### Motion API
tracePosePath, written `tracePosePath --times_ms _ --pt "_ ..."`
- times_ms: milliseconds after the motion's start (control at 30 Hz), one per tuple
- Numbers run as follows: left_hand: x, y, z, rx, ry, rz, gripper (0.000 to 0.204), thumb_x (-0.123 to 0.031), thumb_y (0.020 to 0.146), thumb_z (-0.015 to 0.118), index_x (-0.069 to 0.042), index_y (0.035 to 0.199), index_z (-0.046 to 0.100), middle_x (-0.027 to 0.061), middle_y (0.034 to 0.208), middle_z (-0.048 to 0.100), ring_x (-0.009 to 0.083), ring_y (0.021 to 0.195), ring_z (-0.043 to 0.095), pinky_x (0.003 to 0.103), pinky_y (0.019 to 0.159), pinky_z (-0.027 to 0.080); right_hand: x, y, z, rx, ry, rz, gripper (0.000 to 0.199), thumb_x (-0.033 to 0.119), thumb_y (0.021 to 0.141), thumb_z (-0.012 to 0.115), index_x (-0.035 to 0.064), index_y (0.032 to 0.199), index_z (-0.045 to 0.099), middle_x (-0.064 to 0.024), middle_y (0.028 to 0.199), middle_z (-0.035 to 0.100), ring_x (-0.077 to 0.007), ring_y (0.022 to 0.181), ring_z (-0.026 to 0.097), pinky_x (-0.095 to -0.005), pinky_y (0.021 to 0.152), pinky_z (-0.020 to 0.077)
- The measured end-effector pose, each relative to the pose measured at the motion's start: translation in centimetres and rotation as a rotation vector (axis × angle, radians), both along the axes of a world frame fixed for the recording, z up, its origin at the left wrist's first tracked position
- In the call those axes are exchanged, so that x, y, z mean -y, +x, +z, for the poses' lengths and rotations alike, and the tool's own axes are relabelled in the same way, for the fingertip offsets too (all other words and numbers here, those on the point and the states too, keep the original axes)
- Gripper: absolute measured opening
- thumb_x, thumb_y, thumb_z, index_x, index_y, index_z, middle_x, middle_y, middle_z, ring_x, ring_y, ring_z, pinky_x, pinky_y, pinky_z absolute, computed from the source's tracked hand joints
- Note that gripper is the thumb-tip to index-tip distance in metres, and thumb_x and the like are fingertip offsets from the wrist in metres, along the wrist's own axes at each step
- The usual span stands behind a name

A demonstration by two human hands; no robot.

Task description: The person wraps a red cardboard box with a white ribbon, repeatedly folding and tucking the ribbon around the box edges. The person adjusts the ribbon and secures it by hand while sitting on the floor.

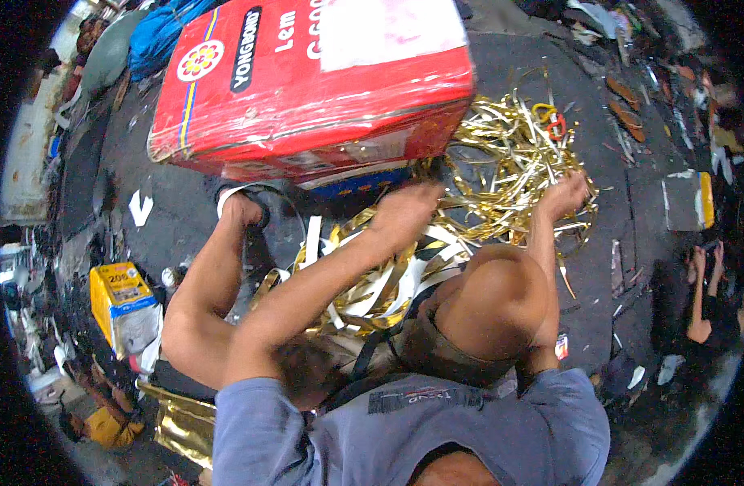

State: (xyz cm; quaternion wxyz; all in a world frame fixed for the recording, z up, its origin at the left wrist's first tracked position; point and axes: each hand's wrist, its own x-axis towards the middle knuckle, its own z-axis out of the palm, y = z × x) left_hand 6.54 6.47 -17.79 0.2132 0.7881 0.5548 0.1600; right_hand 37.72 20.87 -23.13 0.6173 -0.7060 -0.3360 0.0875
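Gold strips [510, 150] lie in a loose tangled heap beside the red box, with their shiny faces catching the light. At the heap's right edge is my right hand [566, 194], its fingers curled closed around some of the gold strips. My left hand [408, 212] hovers near the front of the box, between that heap and a second pile; motion smears its fingers, so their grip cannot be made out. White and gold strips [380, 292] fill the second pile between my legs. Yellow-and-red-handled scissors [552, 121] rest on the heap's far side.
A large red carton [307, 121] wrapped in clear film stands ahead. To the left is a yellow, blue and white box [125, 304]; gold sheet material [182, 425] lies behind it. Sandals [625, 109] and a grey-yellow box [689, 201] are at right. Other people sit at both sides.
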Motion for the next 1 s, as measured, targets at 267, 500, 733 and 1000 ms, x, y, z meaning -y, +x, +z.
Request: tracePosePath --times_ms 267,500,733,1000 --pt "1.3 1.0 -0.3 0.338 -0.448 -0.205 0.036 -0.028 0.082 0.081 -0.004 0.109 0.075 0.0156 0.096 0.077 0.0272 0.09 0.073 0.044 0.084 0.056 7.7 -2.7 15.3 0.166 -0.182 0.992 0.02 0.014 0.1 0.068 0.0051 0.119 0.069 -0.0037 0.113 0.07 -0.0142 0.106 0.064 -0.0306 0.095 0.051" --pt "0.4 -3.1 23.7 0.472 -0.175 -0.026 0.027 -0.023 0.089 0.078 0.003 0.088 0.073 0.0132 0.076 0.072 0.0176 0.073 0.068 0.037 0.067 0.053 9.2 -9.4 26.1 0.018 -0.474 1.774 0.022 0.024 0.101 0.07 0.0024 0.107 0.072 -0.0004 0.089 0.07 -0.0081 0.086 0.061 -0.0291 0.077 0.0498" --pt "6.5 -17.9 28.8 0.464 -0.195 0.302 0.026 -0.027 0.099 0.069 -0.006 0.085 0.072 -0.0066 0.069 0.059 0.0039 0.062 0.053 0.024 0.052 0.039 4.4 -8.1 32.9 0.125 -0.402 1.797 0.025 0.026 0.099 0.073 0.0011 0.097 0.073 0.0036 0.082 0.067 -0.0041 0.075 0.058 -0.0246 0.065 0.0446" --pt "1.8 -30.9 29.5 -0.622 0.003 0.616 0.012 -0.017 0.083 0.073 -0.005 0.084 0.076 0.0099 0.086 0.073 0.0229 0.078 0.068 0.044 0.072 0.051 -0.8 -18.3 34.7 0.536 -0.329 1.717 0.033 0.032 0.097 0.07 0.0 0.103 0.076 -0.0099 0.087 0.076 -0.017 0.08 0.072 -0.0348 0.072 0.0561"
